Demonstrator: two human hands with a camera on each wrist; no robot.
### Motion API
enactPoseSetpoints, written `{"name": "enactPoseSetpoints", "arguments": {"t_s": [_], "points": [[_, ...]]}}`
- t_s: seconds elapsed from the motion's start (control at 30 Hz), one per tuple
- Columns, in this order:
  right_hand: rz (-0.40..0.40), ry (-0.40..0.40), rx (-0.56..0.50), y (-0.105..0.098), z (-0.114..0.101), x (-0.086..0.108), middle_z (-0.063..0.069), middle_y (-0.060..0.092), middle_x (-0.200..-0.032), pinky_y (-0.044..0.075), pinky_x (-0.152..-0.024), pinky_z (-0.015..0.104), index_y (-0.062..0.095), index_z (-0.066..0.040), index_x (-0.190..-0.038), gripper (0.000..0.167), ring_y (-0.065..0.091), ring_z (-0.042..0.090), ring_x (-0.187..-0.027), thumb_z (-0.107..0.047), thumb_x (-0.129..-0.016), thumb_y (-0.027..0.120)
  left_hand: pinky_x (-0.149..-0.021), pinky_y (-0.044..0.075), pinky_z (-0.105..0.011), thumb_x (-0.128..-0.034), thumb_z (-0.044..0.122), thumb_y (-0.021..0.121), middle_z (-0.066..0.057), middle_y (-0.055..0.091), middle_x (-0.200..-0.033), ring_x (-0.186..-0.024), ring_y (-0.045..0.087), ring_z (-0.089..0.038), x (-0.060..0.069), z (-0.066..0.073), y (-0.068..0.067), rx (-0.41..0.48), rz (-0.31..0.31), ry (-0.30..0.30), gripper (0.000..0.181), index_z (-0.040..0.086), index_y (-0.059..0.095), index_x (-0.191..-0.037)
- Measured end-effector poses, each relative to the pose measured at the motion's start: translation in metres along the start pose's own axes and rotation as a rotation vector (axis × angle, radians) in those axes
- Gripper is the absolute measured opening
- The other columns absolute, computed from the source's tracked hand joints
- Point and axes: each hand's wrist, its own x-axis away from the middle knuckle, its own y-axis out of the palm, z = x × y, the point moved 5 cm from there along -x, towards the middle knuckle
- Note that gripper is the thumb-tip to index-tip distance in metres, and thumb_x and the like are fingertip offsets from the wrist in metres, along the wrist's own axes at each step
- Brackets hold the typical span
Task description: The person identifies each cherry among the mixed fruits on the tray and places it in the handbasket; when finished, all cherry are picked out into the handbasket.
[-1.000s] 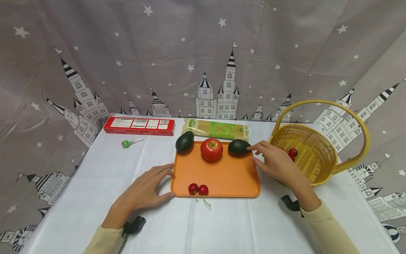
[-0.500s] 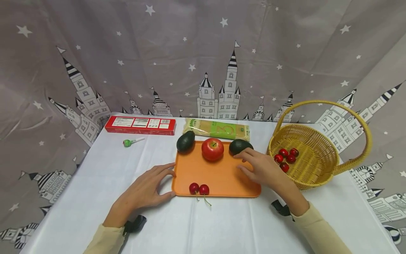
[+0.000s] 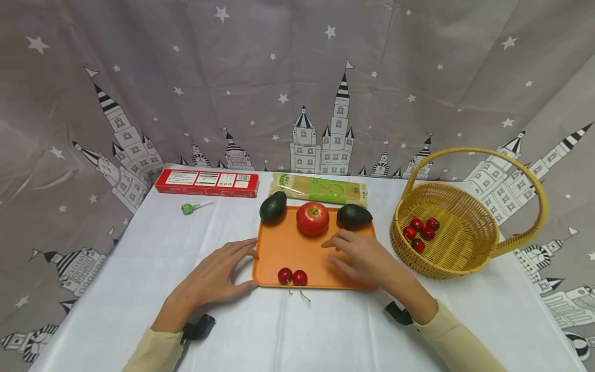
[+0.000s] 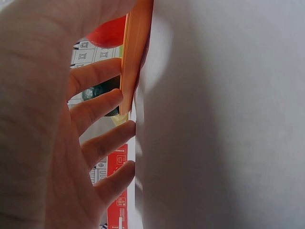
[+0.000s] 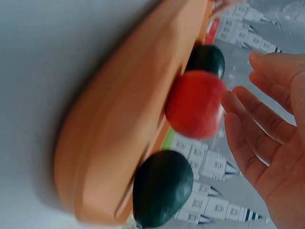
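An orange tray [image 3: 288, 248] lies on the table with a red apple [image 3: 312, 218] at its far middle. One dark green avocado [image 3: 273, 207] sits at its far left corner, another avocado [image 3: 354, 216] at its far right. Two cherries [image 3: 292, 277] with stems rest at the near edge. My left hand [image 3: 218, 274] touches the tray's left edge with spread fingers; in the left wrist view fingertips [image 4: 113, 98] meet the tray's side. My right hand [image 3: 364, 257] hovers over the tray's right half, holding nothing, its fingers loosely bent and apart from the apple [image 5: 196, 104] in the right wrist view.
At the right stands a yellow wicker basket [image 3: 485, 219] with a tall handle and several cherries [image 3: 418, 233] inside. Behind the tray lies a green-and-tan packet [image 3: 321, 189]. A red box [image 3: 206, 183] and a green lollipop [image 3: 188, 208] are at the far left.
My right hand has left the right avocado and moved left and nearer over the tray, uncovering the cherries in the basket. My left hand has stayed at the tray's edge.
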Motion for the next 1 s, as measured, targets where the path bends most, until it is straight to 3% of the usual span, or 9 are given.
{"name": "enactPoseSetpoints", "arguments": {"t_s": [0.4, 0.7, 1.0], "points": [[-0.080, -0.074, -0.005, 0.025, -0.032, -0.011, -0.003, 0.070, -0.119, 0.061, -0.085, 0.031, 0.076, -0.018, -0.127, 0.030, 0.069, 0.014, -0.102, -0.025, -0.098, 0.079, -0.118, 0.045, -0.063, -0.0850, 0.056, 0.084, 0.001, 0.048, -0.167, -0.151, 0.048, -0.030, -0.001, 0.000, -0.001, 0.002, -0.006, -0.006, 0.057, 0.031, 0.066, -0.133], [-0.181, -0.026, -0.016, 0.044, -0.045, -0.016, -0.005, 0.068, -0.119, 0.060, -0.089, 0.026, 0.074, -0.024, -0.128, 0.029, 0.066, 0.010, -0.098, -0.032, -0.101, 0.077, -0.118, 0.045, -0.062, -0.0840, 0.056, 0.085, 0.001, 0.048, -0.167, -0.151, 0.048, -0.030, 0.000, 0.002, 0.000, 0.005, -0.003, -0.004, 0.057, 0.031, 0.066, -0.132], [-0.233, 0.005, -0.032, 0.051, -0.049, -0.019, -0.003, 0.068, -0.121, 0.060, -0.088, 0.025, 0.073, -0.021, -0.129, 0.031, 0.065, 0.010, -0.098, -0.030, -0.100, 0.079, -0.119, 0.044, -0.063, -0.0849, 0.056, 0.084, 0.001, 0.048, -0.167, -0.151, 0.048, -0.030, 0.000, 0.002, 0.000, 0.014, -0.012, -0.013, 0.057, 0.031, 0.066, -0.133]]}}
